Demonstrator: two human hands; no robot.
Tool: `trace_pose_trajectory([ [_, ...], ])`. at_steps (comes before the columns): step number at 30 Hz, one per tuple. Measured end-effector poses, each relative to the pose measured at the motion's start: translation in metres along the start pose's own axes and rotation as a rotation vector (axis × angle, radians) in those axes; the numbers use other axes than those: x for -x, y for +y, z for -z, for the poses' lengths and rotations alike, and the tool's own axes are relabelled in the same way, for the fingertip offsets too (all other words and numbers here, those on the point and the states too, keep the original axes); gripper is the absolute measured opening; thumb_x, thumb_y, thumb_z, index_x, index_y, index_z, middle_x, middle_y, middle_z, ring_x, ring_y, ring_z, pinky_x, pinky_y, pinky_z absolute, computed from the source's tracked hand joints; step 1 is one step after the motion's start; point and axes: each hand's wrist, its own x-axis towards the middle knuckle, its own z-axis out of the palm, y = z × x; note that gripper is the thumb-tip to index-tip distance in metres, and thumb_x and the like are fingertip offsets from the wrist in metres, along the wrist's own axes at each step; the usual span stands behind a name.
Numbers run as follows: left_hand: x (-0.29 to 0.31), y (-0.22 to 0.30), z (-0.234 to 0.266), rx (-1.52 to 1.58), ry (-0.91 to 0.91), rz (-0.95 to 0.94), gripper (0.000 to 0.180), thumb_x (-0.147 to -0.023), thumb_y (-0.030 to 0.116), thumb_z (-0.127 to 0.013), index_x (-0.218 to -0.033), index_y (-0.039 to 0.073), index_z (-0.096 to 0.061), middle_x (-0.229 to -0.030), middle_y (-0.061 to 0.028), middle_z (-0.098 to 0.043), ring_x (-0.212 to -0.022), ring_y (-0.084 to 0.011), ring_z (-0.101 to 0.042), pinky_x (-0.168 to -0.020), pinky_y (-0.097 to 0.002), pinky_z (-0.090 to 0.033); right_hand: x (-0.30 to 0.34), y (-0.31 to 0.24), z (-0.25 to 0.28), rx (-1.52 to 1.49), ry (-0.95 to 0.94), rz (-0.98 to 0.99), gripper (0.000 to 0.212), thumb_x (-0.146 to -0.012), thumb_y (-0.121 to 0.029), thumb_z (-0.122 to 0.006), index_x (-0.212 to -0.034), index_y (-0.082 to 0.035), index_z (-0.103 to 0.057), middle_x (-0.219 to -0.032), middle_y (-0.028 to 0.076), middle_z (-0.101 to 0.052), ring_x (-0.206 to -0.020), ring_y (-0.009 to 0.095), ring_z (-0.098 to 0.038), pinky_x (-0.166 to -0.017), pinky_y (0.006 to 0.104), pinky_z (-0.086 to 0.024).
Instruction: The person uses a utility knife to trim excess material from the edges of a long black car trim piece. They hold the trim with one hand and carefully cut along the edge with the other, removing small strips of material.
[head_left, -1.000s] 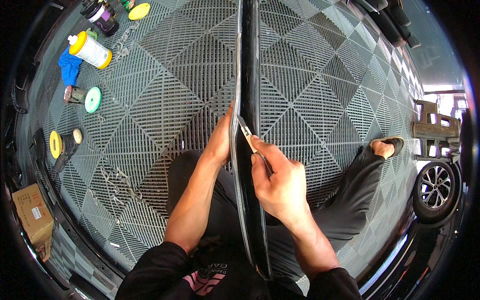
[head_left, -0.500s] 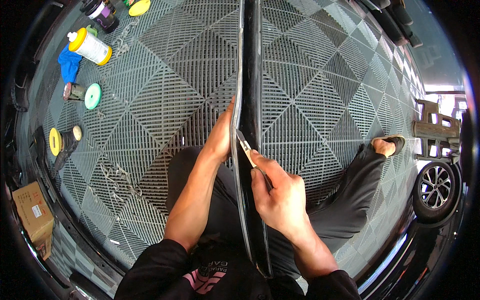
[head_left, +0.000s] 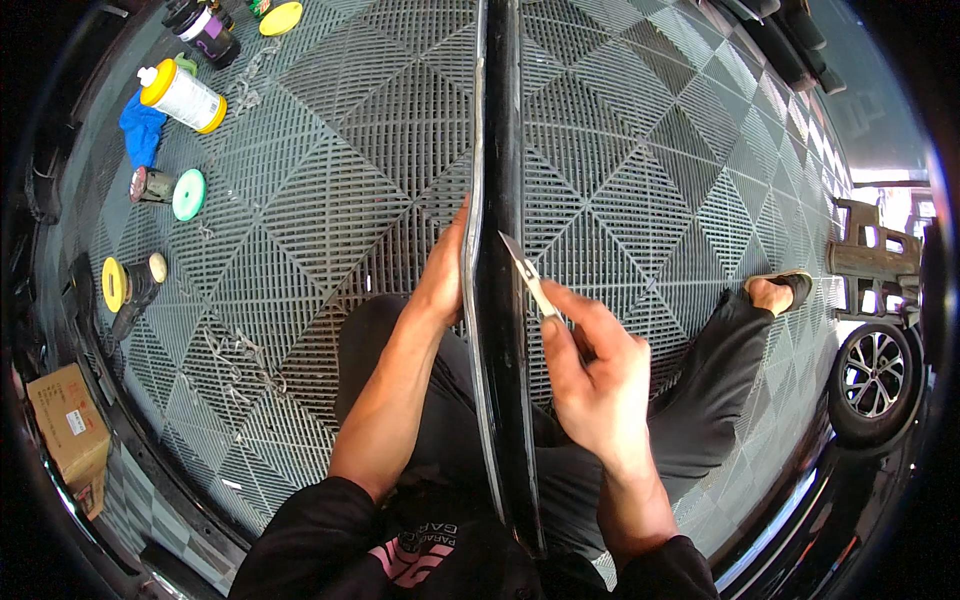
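Note:
A long black panel (head_left: 503,180) with a pale strip (head_left: 478,130) along its left edge runs from the top of the view down to my lap. My left hand (head_left: 440,275) holds this panel from its left side; its fingers reach up along the edge and are partly hidden behind it. In my right hand (head_left: 597,365) is a craft knife (head_left: 531,275) with a pale handle, pinched between thumb and fingers. The blade points up and left, over the panel's dark face. Whether its tip touches the panel, I cannot tell.
At left on the grey grid-tile floor (head_left: 340,150) are a polisher (head_left: 135,285) with a yellow pad, a green pad (head_left: 188,195), a white bottle (head_left: 185,98), a blue cloth (head_left: 143,130) and a cardboard box (head_left: 68,425). Pale scraps (head_left: 240,360) lie nearby. A wheel (head_left: 873,383) stands right.
My right hand has drawn the knife to the right, away from the panel's pale strip. The left hand stays in place on the panel.

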Motion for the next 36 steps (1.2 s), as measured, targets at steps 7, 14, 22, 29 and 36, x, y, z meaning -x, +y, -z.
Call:
trace_pose_trajectory([
  [7, 0.000, -0.006, -0.011, 0.035, 0.236, -0.009, 0.051, -0.105, 0.054, -0.039, -0.087, 0.012, -0.062, -0.074, 0.0009, -0.059, -0.062, -0.0074, -0.055, -0.056, -0.0232, -0.047, -0.014, 0.016, -0.020, -0.050, -0.003, 0.067, 0.029, -0.091, -0.004, -0.063, -0.119, -0.003, -0.065, -0.100, 0.019, -0.073, -0.076, 0.030, -0.074, -0.064, 0.0339, -0.058],
  [14, 0.000, -0.004, -0.014, 0.031, 0.267, -0.012, 0.051, -0.104, 0.055, -0.041, -0.085, 0.013, -0.061, -0.072, 0.0017, -0.058, -0.060, -0.0073, -0.054, -0.053, -0.0231, -0.045, -0.013, 0.018, -0.024, -0.039, 0.004, 0.070, 0.029, -0.091, -0.004, -0.063, -0.119, -0.003, -0.065, -0.102, 0.019, -0.073, -0.079, 0.031, -0.074, -0.066, 0.0346, -0.059],
  [22, -0.001, -0.009, -0.002, -0.001, 0.156, -0.025, 0.052, -0.104, 0.055, -0.039, -0.083, 0.013, -0.060, -0.070, 0.0019, -0.057, -0.058, -0.0067, -0.053, -0.052, -0.0227, -0.044, -0.009, 0.019, -0.029, -0.090, 0.001, 0.026, 0.028, -0.091, -0.001, -0.064, -0.119, -0.002, -0.067, -0.062, 0.003, -0.060, -0.050, 0.003, -0.050, -0.048, 0.0216, -0.040],
  [29, 0.003, -0.004, -0.009, -0.033, 0.169, 0.018, 0.060, -0.105, 0.056, -0.035, -0.108, 0.004, -0.066, -0.080, 0.0012, -0.062, -0.066, -0.0062, -0.057, -0.057, -0.0225, -0.047, -0.002, 0.023, -0.025, -0.014, -0.049, 0.114, 0.028, -0.091, 0.000, -0.064, -0.119, 0.000, -0.066, -0.082, 0.011, -0.073, -0.056, 0.008, -0.063, -0.054, 0.0224, -0.048],
  [36, 0.006, -0.002, -0.015, -0.068, 0.226, 0.001, 0.067, -0.105, 0.057, -0.035, -0.129, -0.001, -0.060, -0.106, -0.0052, -0.066, -0.090, -0.0094, -0.061, -0.078, -0.0252, -0.052, 0.011, 0.020, -0.020, -0.004, -0.124, 0.098, 0.029, -0.089, 0.000, -0.066, -0.118, -0.001, -0.067, -0.082, 0.013, -0.073, -0.058, 0.009, -0.066, -0.056, 0.0227, -0.050],
])
